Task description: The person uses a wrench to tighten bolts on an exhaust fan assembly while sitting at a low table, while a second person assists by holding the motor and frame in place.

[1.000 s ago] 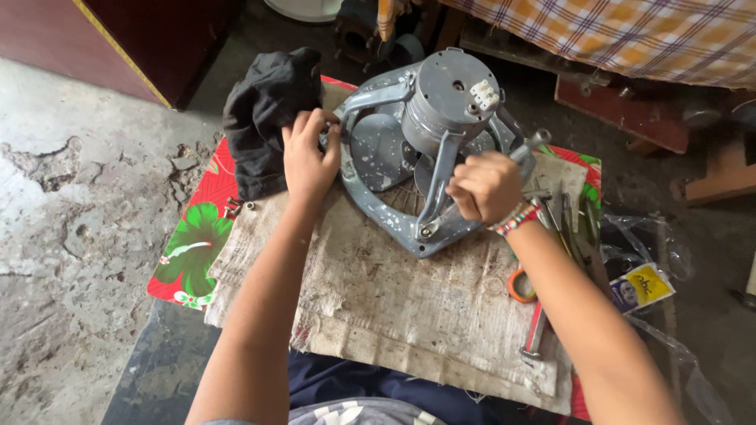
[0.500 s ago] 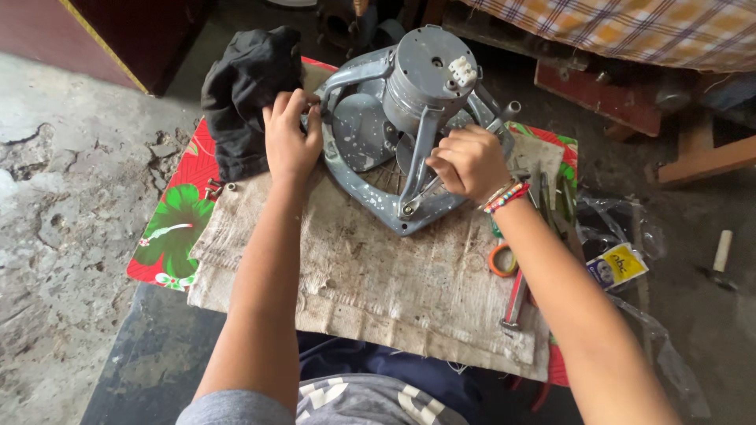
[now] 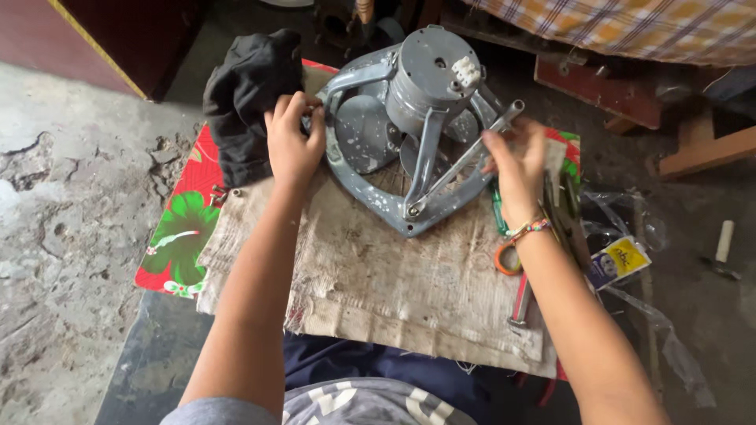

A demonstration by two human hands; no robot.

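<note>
One grey metal fan frame (image 3: 394,181) is lying in the middle of things, resting on one worn sheet of dirty cardboard (image 3: 378,275), with one round grey motor (image 3: 429,79) standing up at its centre and three arms running from the motor out to the frame's ring. The left hand (image 3: 293,142) is gripping the frame's left rim, its fingers curled together over the edge. The right hand (image 3: 516,161) is hovering at the frame's right edge beside one long metal spanner (image 3: 472,153) that is slanting across the frame; this hand is blurred, its fingers seeming loosely spread, and whether they are touching the spanner cannot be told. One black cloth (image 3: 248,94) is lying bunched just left of the frame, touching the left hand's knuckles. One red flowered mat (image 3: 177,236) is showing from under the cardboard, left of and nearer than the frame. Right of the frame, several hand tools are lying together, among them one orange-handled tool (image 3: 504,256) by the right wrist. Further right of the frame, one small yellow and blue packet (image 3: 622,260) is sitting on clear plastic wrap (image 3: 654,330).
</note>
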